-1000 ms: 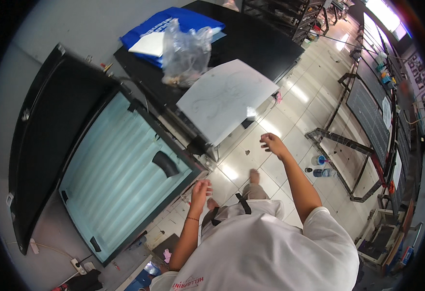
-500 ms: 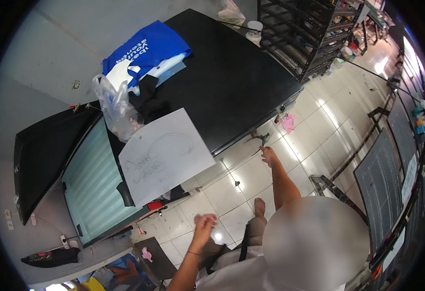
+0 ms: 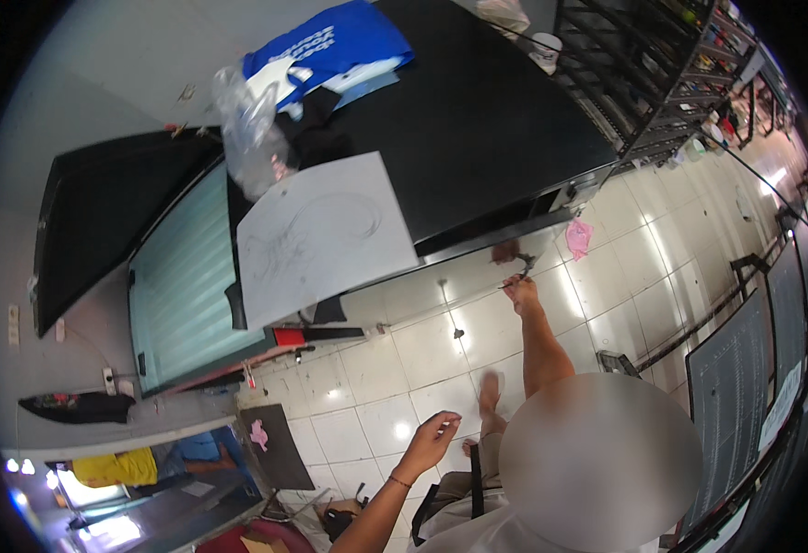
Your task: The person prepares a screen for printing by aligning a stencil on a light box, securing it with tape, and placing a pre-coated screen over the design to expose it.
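Note:
My right hand (image 3: pixel 520 295) is closed around a dark handle (image 3: pixel 524 269) at the front of a black-topped cabinet (image 3: pixel 478 120). The glossy front panel (image 3: pixel 505 234) stands out from the cabinet, with a dark gap behind its upper edge; a reflection of the hand shows in it. Low in front of me, over the floor, my left hand (image 3: pixel 432 442) hangs loosely curled, with nothing visible in it. A large white sheet with a faint pencil drawing (image 3: pixel 326 240) lies on the cabinet's near left corner and overhangs its edge.
A blue bag (image 3: pixel 330 41) and a clear plastic bag (image 3: pixel 249 129) lie on the cabinet. Left of it, a hinged black lid (image 3: pixel 109 212) stands raised beside a lit pale-green panel (image 3: pixel 183 286). A dark metal rack (image 3: pixel 644 83) stands behind right; dark framed panels (image 3: pixel 731 369) line the right.
The cabinet's front panel has come outward, and a dark gap has appeared behind it. My left hand has moved right. The whole view has shifted and turned.

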A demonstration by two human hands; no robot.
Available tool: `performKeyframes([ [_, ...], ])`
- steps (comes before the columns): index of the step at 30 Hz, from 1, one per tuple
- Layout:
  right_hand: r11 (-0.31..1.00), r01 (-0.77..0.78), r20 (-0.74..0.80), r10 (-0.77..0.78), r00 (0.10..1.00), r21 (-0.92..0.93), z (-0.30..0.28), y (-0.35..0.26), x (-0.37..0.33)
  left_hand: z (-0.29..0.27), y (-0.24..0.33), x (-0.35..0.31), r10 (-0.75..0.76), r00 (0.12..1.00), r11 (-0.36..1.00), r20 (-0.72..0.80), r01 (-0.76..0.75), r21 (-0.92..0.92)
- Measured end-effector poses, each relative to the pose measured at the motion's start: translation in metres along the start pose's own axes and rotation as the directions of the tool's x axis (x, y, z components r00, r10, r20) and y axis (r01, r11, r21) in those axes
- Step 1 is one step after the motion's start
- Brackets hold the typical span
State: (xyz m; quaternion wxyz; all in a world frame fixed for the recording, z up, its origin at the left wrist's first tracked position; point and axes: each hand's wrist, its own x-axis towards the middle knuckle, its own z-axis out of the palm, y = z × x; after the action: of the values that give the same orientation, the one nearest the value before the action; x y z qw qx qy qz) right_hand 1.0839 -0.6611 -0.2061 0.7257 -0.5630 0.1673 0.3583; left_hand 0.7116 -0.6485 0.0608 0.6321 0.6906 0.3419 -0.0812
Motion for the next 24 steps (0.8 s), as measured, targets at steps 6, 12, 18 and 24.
performKeyframes([
  [6,0.996,-0.092,-0.018,0.091,0.996,-0.016,-0.033,0.047,-0.088,0.009,0.021,-0.043,0.111,0.986,0.993,-0.123,-0.113,-0.013],
  [12,0.902,-0.369,0.065,0.392,0.918,-0.226,-0.134,0.149,-0.195,0.036,0.043,-0.073,0.299,0.884,0.939,-0.36,-0.339,-0.052],
  [18,0.297,0.378,0.481,0.546,0.686,-0.877,-0.253,0.219,-0.272,0.067,0.031,-0.124,0.299,0.788,0.933,-0.538,-0.359,-0.007],
  [24,0.029,0.206,0.184,0.589,0.787,-0.978,-0.227,0.148,-0.275,0.035,-0.018,-0.211,0.143,0.712,0.979,-0.688,-0.205,-0.008],
])
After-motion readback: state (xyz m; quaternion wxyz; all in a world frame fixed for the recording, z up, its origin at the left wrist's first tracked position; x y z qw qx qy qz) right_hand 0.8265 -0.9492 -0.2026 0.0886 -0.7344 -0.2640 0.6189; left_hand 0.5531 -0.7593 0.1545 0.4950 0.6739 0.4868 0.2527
